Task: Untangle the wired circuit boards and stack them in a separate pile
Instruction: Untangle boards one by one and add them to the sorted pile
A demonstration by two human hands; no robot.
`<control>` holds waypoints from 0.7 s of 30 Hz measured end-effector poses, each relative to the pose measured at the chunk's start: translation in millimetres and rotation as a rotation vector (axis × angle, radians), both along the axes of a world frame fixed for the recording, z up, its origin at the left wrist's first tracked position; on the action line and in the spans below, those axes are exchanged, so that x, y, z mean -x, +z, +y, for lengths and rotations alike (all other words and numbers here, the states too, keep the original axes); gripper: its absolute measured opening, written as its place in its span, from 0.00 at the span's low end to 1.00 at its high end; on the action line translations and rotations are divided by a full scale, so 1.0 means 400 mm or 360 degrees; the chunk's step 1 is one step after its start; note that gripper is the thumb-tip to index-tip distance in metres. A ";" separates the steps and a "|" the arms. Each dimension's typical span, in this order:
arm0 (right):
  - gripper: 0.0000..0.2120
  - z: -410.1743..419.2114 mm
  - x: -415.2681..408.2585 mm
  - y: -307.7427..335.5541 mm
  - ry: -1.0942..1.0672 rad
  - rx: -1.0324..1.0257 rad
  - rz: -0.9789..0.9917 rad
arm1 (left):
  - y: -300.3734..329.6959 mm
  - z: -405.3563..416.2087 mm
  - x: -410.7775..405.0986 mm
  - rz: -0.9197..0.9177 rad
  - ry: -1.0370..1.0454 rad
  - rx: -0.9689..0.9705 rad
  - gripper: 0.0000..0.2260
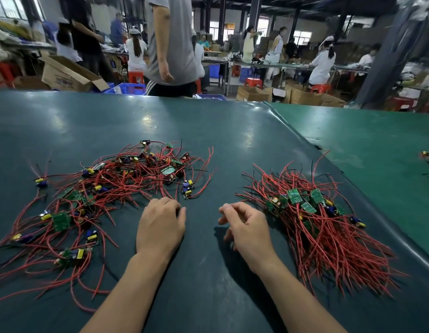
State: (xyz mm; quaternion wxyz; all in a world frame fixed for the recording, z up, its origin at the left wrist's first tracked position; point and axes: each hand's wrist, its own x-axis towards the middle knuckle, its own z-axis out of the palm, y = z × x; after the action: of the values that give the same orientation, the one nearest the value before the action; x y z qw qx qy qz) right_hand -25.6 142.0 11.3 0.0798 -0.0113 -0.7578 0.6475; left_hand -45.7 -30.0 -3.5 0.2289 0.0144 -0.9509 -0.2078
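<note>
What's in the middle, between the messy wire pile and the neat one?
In the head view, only the person's left hand, right hand and bare dark green mat lie between the tangled pile and sorted pile.

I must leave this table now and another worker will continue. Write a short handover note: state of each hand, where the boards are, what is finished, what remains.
Left hand: palm down on the table, fingers curled at the near edge of the tangled pile; whether it pinches a wire cannot be told.
Right hand: held loosely curled between the piles, holding nothing.
Tangled pile: on the left, boards scattered, red wires crossing.
Sorted pile: on the right, boards together, wires fanned one way.
Done: the boards in the right pile.
Left: many boards on the left to free and move across.
</note>
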 end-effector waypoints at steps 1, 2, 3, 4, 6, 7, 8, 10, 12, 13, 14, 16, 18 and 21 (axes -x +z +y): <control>0.09 0.001 0.001 0.000 0.0000 0.0014 0.0002 | 0.001 0.000 -0.003 0.0018 0.0003 -0.0039 0.08; 0.09 0.003 0.002 0.000 0.0006 0.0028 0.0001 | 0.005 0.001 -0.008 0.0024 0.0010 -0.0074 0.06; 0.10 0.004 0.001 0.001 0.0009 0.0040 -0.0005 | 0.009 0.003 -0.012 0.0026 0.0022 -0.0103 0.05; 0.10 0.005 0.001 0.001 0.0011 0.0051 -0.0010 | 0.012 0.006 -0.017 0.0024 0.0040 -0.0127 0.04; 0.10 0.008 0.001 0.001 0.0027 0.0074 -0.0026 | 0.017 0.009 -0.023 0.0023 0.0099 -0.0183 0.05; 0.10 0.009 0.001 0.000 0.0037 0.0086 -0.0031 | 0.021 0.010 -0.025 0.0056 0.0120 -0.0216 0.08; 0.10 0.010 0.002 -0.001 0.0039 0.0093 -0.0030 | 0.029 0.010 -0.029 0.0142 0.0115 -0.0261 0.08; 0.09 0.011 0.005 -0.005 0.0037 0.0097 -0.0021 | 0.043 0.011 -0.038 0.0511 0.0032 -0.0346 0.08; 0.02 0.011 0.010 -0.007 0.0068 0.0090 0.0012 | 0.049 0.018 -0.051 0.0908 -0.0075 -0.0367 0.07; 0.06 0.009 0.012 -0.010 0.0105 0.0050 0.0028 | 0.050 0.025 -0.060 0.1031 -0.0189 -0.0372 0.07; 0.15 0.010 0.014 -0.014 0.0155 -0.0034 0.0044 | 0.049 0.036 -0.069 0.1100 -0.0344 -0.0384 0.07; 0.30 0.013 0.017 -0.020 0.0272 -0.0262 0.0090 | 0.045 0.061 -0.086 0.1101 -0.0696 -0.0420 0.08; 0.32 0.015 0.018 -0.021 0.0308 -0.0429 0.0188 | 0.041 0.081 -0.097 0.0994 -0.1022 -0.0414 0.10; 0.19 0.017 0.019 -0.012 0.0248 -0.0357 0.0202 | 0.031 0.096 -0.102 0.0775 -0.1242 -0.0412 0.07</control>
State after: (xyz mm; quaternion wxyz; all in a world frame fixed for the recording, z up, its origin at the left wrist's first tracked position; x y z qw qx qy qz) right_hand -33.2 148.9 6.5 0.0778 0.0975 -0.8175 0.5623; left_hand -4.9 8.2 8.7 0.3462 -0.3642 -0.7704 -0.3924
